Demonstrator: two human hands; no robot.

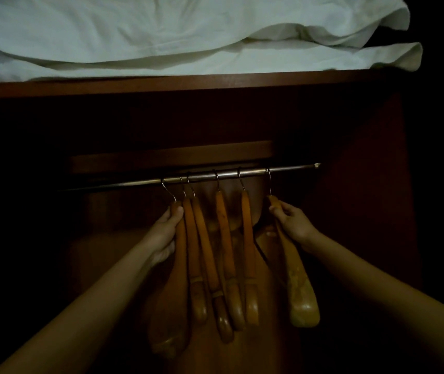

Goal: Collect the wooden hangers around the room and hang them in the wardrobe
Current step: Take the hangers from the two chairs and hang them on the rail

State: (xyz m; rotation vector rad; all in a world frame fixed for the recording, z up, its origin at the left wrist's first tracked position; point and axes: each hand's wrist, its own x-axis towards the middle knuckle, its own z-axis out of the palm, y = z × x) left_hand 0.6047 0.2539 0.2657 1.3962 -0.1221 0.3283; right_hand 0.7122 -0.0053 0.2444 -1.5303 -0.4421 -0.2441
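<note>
On the rail (242,173), both hands grip hangers.

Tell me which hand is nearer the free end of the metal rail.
Right. The right hand grips the rightmost hanger, just below and left of the rail's free end. The left hand holds the leftmost hanger, far along the metal rail.

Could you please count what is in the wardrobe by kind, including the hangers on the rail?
Wooden hangers: 6
Metal rail: 1
White bedding on the top shelf: 1 pile
Total: 8
</note>
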